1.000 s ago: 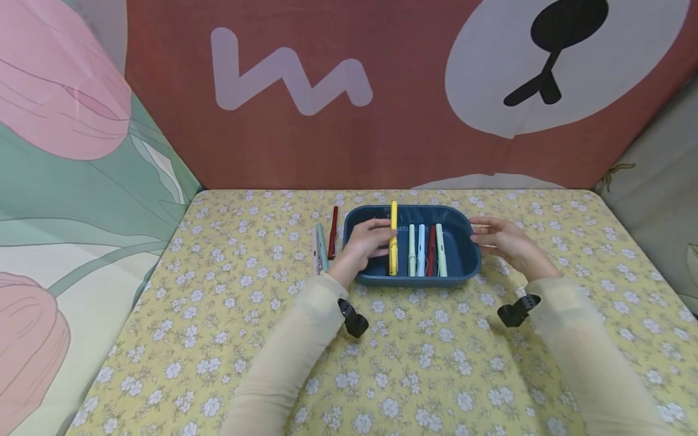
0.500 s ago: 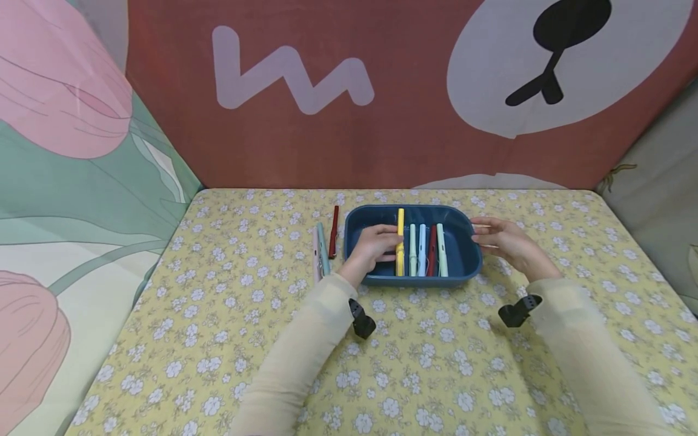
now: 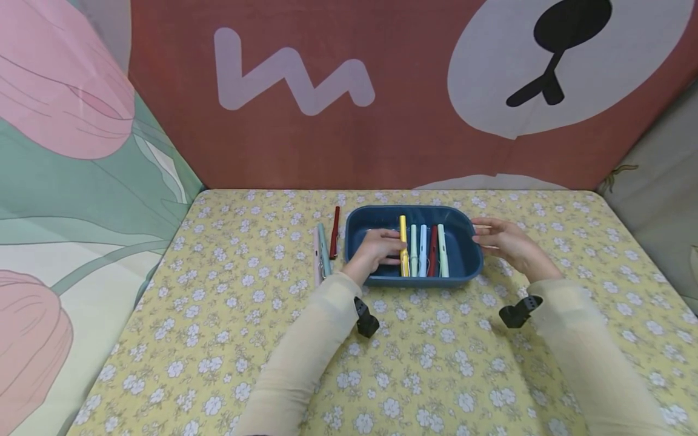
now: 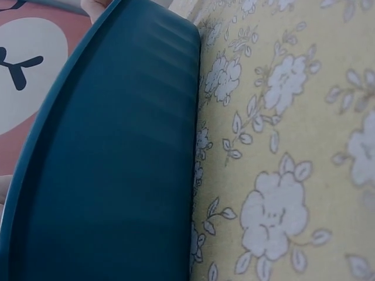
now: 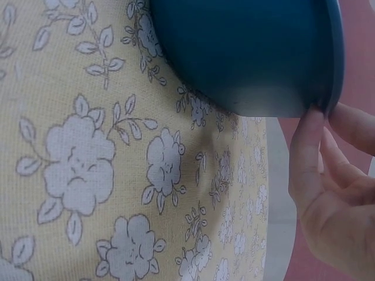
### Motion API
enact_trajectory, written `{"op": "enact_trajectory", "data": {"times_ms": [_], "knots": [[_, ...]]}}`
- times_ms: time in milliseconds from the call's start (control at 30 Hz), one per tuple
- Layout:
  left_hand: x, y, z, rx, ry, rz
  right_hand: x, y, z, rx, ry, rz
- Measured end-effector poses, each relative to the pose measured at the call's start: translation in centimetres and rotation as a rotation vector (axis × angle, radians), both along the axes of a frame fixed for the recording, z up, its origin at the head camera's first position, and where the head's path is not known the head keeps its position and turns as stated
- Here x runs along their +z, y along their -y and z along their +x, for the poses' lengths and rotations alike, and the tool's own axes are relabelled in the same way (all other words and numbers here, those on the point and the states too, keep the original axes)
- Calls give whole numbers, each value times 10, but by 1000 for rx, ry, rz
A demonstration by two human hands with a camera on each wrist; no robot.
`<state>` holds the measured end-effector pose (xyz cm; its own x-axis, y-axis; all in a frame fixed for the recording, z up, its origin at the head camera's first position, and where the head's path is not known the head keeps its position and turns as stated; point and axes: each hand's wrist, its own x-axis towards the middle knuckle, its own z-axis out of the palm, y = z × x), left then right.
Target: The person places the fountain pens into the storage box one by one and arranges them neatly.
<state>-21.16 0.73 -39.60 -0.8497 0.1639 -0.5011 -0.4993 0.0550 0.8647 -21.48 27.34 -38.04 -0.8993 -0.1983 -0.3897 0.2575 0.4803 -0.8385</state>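
Note:
A dark blue tray (image 3: 458,280) stands on the table, with a row of capped pens lying side by side in it. My left hand (image 3: 376,249) reaches over its near left side and pinches a yellow pen (image 3: 403,227) at the left end of the row. To the right of that lie a pale green pen (image 3: 414,242), a light blue pen (image 3: 422,248), a dark red pen (image 3: 433,251) and another pale green pen (image 3: 442,251). At the tray's right end, my right hand (image 5: 337,193) holds the rim between thumb and finger. The tray wall (image 4: 111,152) hides the left fingertips in the left wrist view.
Left of the tray, on the flowered tablecloth (image 3: 218,339), lie a dark red pen (image 3: 335,233), a teal pen (image 3: 323,245) and a pale pink pen (image 3: 317,254). A red printed cloth (image 3: 409,145) hangs behind the table's far edge.
The left hand has carried the yellow pen rightward and down, bringing it beside the pale green pen. My right hand stays at the tray's right rim.

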Motion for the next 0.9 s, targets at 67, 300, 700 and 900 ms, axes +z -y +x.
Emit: {"op": "enact_trajectory", "data": {"times_ms": [67,300,700,900], "knots": [[-1,-1,-1,-7,6,-5,0,0,0,-3,0,-2],[-3,-1,-2,-29,6,-38,1,1,1,-4,0,2],[-3,-4,1,-53,12,-90,1,2,0,-14,4,-4],[-4,-3,1,-104,9,-92,1,2,-1,-17,8,2]]}}
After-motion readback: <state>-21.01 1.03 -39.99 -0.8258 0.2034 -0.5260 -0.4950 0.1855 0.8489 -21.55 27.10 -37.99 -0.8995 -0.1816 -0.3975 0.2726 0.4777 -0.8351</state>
